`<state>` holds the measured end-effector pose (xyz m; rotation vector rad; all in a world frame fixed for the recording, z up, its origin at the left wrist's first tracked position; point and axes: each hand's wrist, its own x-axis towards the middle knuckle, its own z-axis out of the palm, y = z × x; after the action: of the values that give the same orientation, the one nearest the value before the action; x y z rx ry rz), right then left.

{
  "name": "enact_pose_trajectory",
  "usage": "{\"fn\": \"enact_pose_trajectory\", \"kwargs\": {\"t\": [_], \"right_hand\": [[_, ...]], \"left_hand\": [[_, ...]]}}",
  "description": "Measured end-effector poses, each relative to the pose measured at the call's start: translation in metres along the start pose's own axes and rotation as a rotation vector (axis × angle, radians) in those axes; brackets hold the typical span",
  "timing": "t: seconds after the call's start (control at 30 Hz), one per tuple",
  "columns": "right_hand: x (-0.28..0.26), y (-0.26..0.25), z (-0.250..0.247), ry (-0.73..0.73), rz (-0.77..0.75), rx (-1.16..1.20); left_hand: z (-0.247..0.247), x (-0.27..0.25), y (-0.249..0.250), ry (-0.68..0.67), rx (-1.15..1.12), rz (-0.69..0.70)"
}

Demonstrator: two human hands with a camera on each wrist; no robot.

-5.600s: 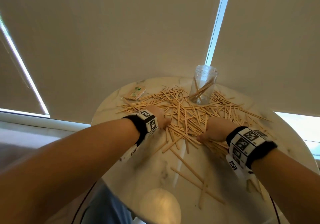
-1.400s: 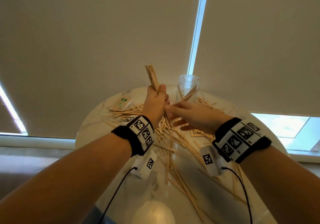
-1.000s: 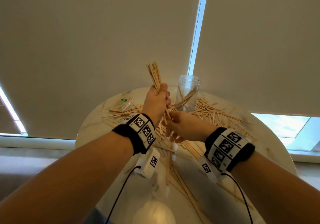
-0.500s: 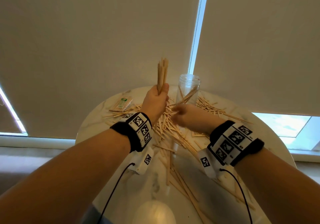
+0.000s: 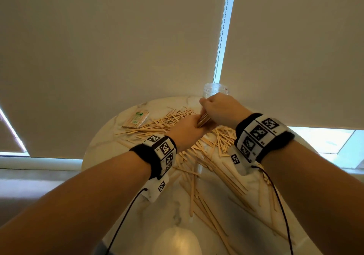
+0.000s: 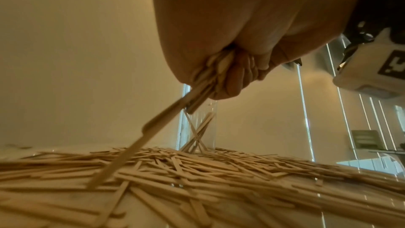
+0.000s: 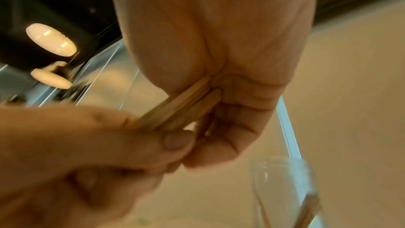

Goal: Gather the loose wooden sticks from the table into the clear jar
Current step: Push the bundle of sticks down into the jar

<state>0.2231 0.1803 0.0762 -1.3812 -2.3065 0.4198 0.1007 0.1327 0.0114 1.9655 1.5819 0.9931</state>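
A bundle of wooden sticks (image 5: 203, 119) is held between both hands above the table. My left hand (image 5: 187, 129) grips its lower part, and in the left wrist view the bundle (image 6: 197, 91) slants down out of the fist toward the pile. My right hand (image 5: 216, 107) grips the upper end, fingers curled round the bundle (image 7: 186, 105). The clear jar (image 5: 215, 89) stands upright just behind the right hand, mostly hidden by it. A few sticks lean crossed inside the jar (image 6: 199, 127). Many loose sticks (image 5: 206, 156) lie scattered over the round marble table (image 5: 102, 150).
A wrapped packet of sticks (image 5: 136, 119) lies at the table's back left. Beige roller blinds hang close behind the table and jar. Long sticks (image 5: 212, 211) reach toward the near edge. Wrist-camera cables trail from both forearms.
The left hand has lowered and tilted its bundle, which stood upright half a second ago. The right hand has risen toward the jar and taken hold of the bundle's upper end.
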Motion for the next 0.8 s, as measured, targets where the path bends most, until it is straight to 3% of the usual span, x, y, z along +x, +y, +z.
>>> {"fn": "enact_pose_trajectory", "kwargs": {"t": [0.1,0.23,0.4,0.5,0.6,0.67,0.77,0.8], "right_hand": [[0.006,0.009,0.008,0.11,-0.094,-0.326],[0.021,0.022,0.011,0.247,-0.102,-0.323],[0.028,0.029,0.015,0.117,-0.161,-0.257],[0.028,0.028,0.015,0.164,-0.092,0.101],[0.023,0.027,0.011,0.223,0.031,0.537],[0.018,0.028,0.014,0.057,0.05,0.535],[0.011,0.022,0.032,-0.294,0.04,0.138],[0.01,0.02,0.039,-0.355,0.059,0.121]], "left_hand": [[0.001,0.006,0.0,-0.013,-0.08,-0.021],[0.002,0.018,0.006,-0.02,-0.145,-0.056],[-0.001,0.04,-0.001,-0.067,-0.162,-0.094],[0.003,0.045,-0.003,-0.049,-0.29,-0.11],[-0.014,0.057,-0.01,0.187,-0.455,-0.133],[-0.029,0.066,-0.015,0.363,-0.694,-0.134],[-0.038,0.076,-0.011,0.559,-1.095,-0.149],[-0.037,0.078,-0.008,0.588,-1.166,-0.149]]}}
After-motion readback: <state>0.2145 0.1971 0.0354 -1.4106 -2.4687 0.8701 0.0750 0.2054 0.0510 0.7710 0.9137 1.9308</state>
